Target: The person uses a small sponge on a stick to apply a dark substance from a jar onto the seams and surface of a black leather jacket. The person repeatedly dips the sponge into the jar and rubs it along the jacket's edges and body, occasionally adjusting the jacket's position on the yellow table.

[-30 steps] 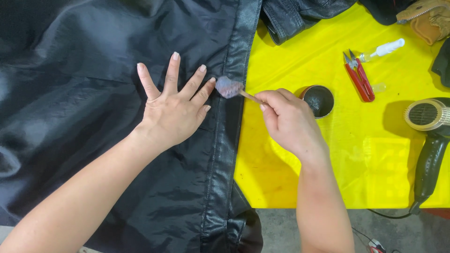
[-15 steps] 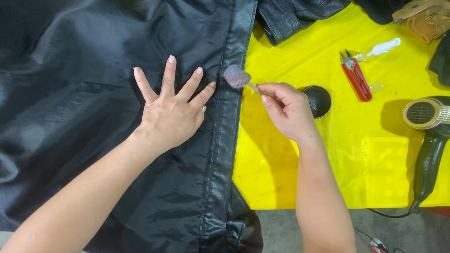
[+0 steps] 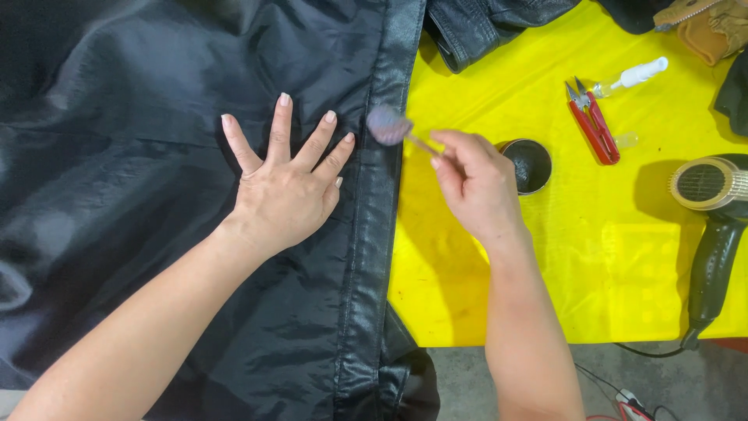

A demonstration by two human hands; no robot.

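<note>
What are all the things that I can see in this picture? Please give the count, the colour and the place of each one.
black garment: 1, black, spread over the left half
leather edge strip: 1, black, along the garment's right border
yellow table cover: 1, yellow, right half
dauber: 1, greyish tuft on a thin stick, over the leather edge
round tin: 1, dark inside, beside the right hand
thread snips: 1, red, upper right
spray bottle: 1, clear with white top, above the snips
hair dryer: 1, black, far right
left hand: 1, flat on the garment, fingers spread
right hand: 1, pinching the dauber's stick
</note>
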